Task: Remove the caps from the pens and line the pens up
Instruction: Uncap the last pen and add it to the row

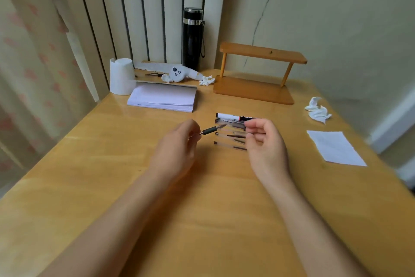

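Note:
My left hand [177, 148] grips an uncapped pen [210, 130] with a dark rubber grip, its bare tip pointing right. My right hand [265, 142] is pinched shut a little to the right of that tip, apparently on a clear cap that is hard to make out. Behind and between the hands, several clear pens [226, 139] lie side by side on the wooden table [112, 175]. A white marker [233, 117] lies at the far end of that row. My right hand hides the right ends of the pens.
A stack of white paper [164, 97], a paper roll [121, 75], a black flask [193, 38] and a white controller [177, 72] stand at the back. A wooden shelf [253, 74] sits back right. Crumpled tissue [317, 110] and a paper sheet [335, 147] lie right.

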